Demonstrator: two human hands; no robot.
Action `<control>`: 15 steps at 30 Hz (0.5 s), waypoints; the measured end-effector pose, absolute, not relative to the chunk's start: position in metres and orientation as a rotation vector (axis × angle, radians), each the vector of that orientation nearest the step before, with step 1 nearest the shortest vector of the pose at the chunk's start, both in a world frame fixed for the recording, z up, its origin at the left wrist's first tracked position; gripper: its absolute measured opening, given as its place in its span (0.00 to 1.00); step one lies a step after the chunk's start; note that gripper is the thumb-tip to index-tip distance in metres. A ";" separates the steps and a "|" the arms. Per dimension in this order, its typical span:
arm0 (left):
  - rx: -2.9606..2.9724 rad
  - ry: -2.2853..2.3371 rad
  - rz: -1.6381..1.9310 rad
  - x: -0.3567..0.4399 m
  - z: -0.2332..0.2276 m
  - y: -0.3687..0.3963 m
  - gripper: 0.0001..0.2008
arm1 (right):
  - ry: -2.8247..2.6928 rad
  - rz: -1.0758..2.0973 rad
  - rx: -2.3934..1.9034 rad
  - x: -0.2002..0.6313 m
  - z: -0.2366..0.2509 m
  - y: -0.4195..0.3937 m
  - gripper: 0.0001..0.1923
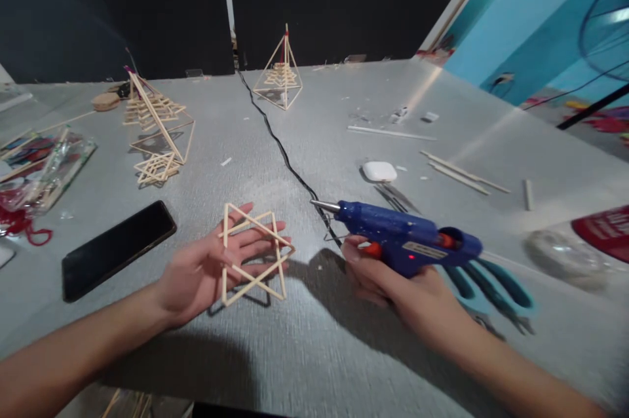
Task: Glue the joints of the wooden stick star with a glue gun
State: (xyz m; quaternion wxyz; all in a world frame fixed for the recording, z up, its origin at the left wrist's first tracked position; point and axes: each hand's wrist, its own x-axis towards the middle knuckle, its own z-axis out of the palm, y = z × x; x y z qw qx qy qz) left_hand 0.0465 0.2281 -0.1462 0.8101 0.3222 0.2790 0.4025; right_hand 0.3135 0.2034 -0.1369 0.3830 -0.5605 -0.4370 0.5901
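My left hand (196, 274), palm up, holds a six-pointed star of thin wooden sticks (255, 282). The thumb presses on one stick while the other fingers stretch out beneath the star. In my right hand (393, 280) is a blue glue gun (383, 225), its fingers wrapped round the handle by the orange trigger. The metal nozzle points left, above and to the right of the star, apart from it. A small red light glows on the gun's side. Under the right wrist lie pliers with teal handles (506, 284), partly hidden.
A phone (118, 251) lies at the left, near smaller stick stars (157, 169). Two stick pyramids (154, 110) (284, 74) stand farther back. A black cable (278, 139) crosses the table. Around the right are a white earbud case (379, 171), loose sticks (462, 172) and a tape roll (565, 257).
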 end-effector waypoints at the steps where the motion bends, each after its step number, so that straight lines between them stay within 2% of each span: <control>1: 0.664 0.656 0.858 0.047 -0.144 0.229 0.49 | -1.112 1.503 -1.427 0.314 -0.138 0.203 0.27; 5: 0.685 0.931 0.767 0.050 -0.137 0.231 0.42 | -1.164 1.456 -1.446 0.318 -0.141 0.203 0.24; 11: 0.826 0.965 0.678 0.049 -0.137 0.235 0.29 | -1.260 1.231 -1.761 0.322 -0.138 0.200 0.21; 15: 1.122 1.059 0.635 0.045 -0.138 0.235 0.28 | -1.235 1.115 -1.852 0.318 -0.138 0.197 0.23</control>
